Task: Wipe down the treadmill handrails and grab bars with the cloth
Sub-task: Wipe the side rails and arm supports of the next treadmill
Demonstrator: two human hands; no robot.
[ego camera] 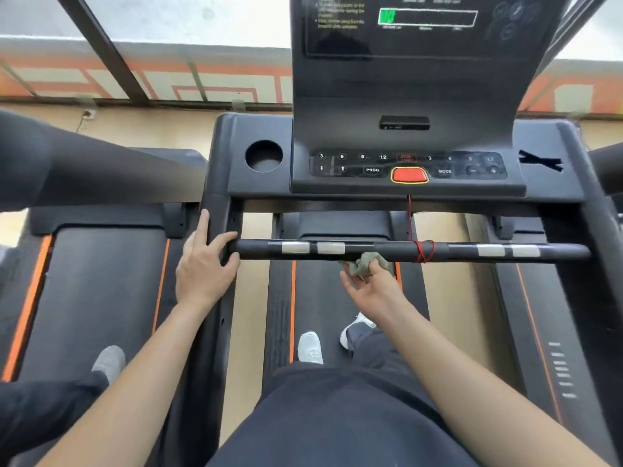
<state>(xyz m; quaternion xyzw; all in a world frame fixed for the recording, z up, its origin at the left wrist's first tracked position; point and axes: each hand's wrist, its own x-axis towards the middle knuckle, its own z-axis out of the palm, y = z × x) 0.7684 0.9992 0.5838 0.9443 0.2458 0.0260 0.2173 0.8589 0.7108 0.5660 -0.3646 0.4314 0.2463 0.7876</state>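
1. Cloth [365, 266]: a small grey-green rag, bunched up and pressed against the near underside of the grab bar [387, 251]. It sits between the left pair of silver sensor pads [295, 247] and the red cord [423, 251] wound round the bar.
2. The right grip [374, 284] comes from below with the palm turned up. Its fingers are curled round the rag and pinch it, and the wad lies between fingertips and bar. That probably suits the bar's lower face, which a wipe from above would miss.
3. The left grip [202, 267] is at the bar's far-left end, where the bar meets the left upright [215, 214]. One finger lies straight up along the upright, and other digits close above and below the bar end. It carries no rag, so I judge it a brace that steadies the body during the reach.
4. The person stands on the belt [337, 298], close behind the bar, with white shoes [310, 347] visible below. This puts the whole width of the bar within reach.
5. The rag is near the bar's middle. The right stretch beyond the cord and both side handrails look still to be done.
6. The red cord runs up to the console [408, 170] near the red stop button [409, 175]. A wipe dragged to the right could snag it, so the rag would need lifting over it.
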